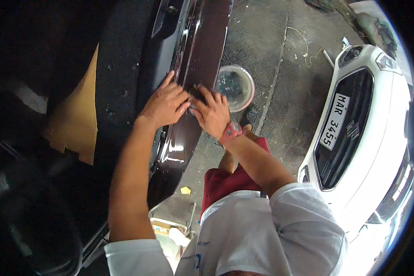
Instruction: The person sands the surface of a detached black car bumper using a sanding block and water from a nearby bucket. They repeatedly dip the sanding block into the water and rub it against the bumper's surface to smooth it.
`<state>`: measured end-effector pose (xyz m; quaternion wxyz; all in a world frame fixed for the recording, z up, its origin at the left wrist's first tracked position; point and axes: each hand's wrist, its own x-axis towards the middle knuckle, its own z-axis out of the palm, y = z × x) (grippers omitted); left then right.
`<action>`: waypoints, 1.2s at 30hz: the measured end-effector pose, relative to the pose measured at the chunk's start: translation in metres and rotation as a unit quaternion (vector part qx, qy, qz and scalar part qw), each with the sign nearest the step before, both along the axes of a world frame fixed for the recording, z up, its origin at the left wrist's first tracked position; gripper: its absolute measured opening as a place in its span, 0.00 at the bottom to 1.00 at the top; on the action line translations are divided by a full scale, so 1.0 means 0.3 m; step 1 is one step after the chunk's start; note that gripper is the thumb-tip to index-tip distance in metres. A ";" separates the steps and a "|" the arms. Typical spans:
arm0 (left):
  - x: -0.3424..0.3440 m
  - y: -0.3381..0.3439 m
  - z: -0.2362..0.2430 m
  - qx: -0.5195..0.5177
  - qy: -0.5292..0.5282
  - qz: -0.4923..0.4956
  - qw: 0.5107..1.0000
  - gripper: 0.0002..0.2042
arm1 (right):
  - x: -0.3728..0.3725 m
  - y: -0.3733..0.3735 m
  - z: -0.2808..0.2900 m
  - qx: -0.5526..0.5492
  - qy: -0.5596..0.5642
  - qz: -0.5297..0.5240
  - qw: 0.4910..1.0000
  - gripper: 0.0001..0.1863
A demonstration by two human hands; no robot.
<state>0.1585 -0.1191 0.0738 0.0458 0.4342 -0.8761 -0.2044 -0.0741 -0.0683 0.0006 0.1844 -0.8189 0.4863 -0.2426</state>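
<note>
My left hand (166,101) lies over the dark trim along the edge of a glossy maroon vehicle panel (177,149), index finger stretched along the trim and the other fingers partly bent. Just right of it, touching or nearly touching, my right hand (210,110), with a red watch on the wrist, has curled fingers at a small object on the panel, too hidden to name. A round tub (234,85) of cloudy water stands on the ground beside the panel, beyond my right hand.
A torn cardboard piece (76,124) lies on the dark surface at left. At right stands a white car (377,129), front toward me. Cords (303,46) lie on the textured floor (267,41); a small yellow scrap (185,190) and a pale container (163,223) are lower down.
</note>
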 end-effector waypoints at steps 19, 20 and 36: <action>0.022 -0.013 0.015 -0.001 -0.017 -0.040 0.999 0.17 | -0.047 -0.478 0.015 -0.042 0.078 -0.006 0.996 0.28; 0.014 -0.020 0.017 0.001 -0.018 -0.040 0.999 0.17 | -0.050 -0.557 -0.002 -0.062 0.063 -0.015 0.996 0.28; 0.040 0.001 -0.001 -0.006 -0.006 -0.028 1.000 0.19 | -0.013 -0.080 -0.033 -0.036 -0.003 0.013 0.999 0.28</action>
